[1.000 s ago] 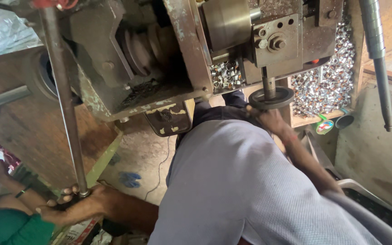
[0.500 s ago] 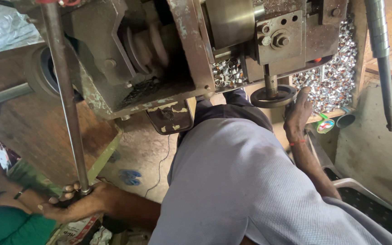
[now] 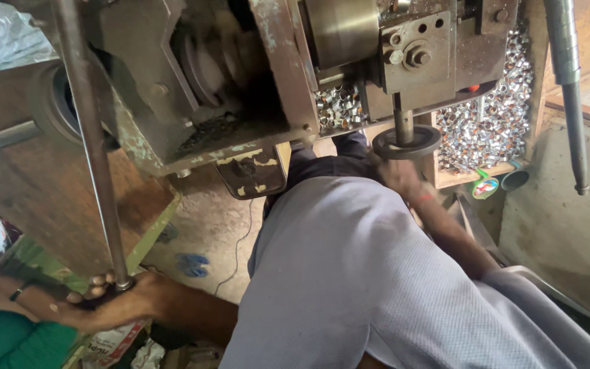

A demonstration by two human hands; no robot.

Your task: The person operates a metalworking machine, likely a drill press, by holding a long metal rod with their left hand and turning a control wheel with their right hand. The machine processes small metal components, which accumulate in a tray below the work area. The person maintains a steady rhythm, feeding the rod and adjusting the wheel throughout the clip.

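Note:
My left hand [image 3: 107, 305] is closed around the lower end of a long steel lever rod [image 3: 90, 143], which runs up along the left of the grey machine [image 3: 192, 89]. My right hand [image 3: 403, 179], blurred, reaches past my grey shirt and grips the lower edge of a dark round handwheel [image 3: 408, 142]. The wheel hangs on a short shaft under the machine's bolted block [image 3: 418, 51].
Several small shiny metal rings fill a wooden bin [image 3: 493, 123] behind the wheel. A second steel lever [image 3: 571, 89] hangs at the right. Another person's arm with a wristband [image 3: 15, 294] and green clothing are at the lower left. Bare concrete floor [image 3: 206, 225] lies below.
Half a second ago my right hand was lifted off with its fingers spread beside the handwheel. It is now back on the wheel. My left hand has stayed on the rod.

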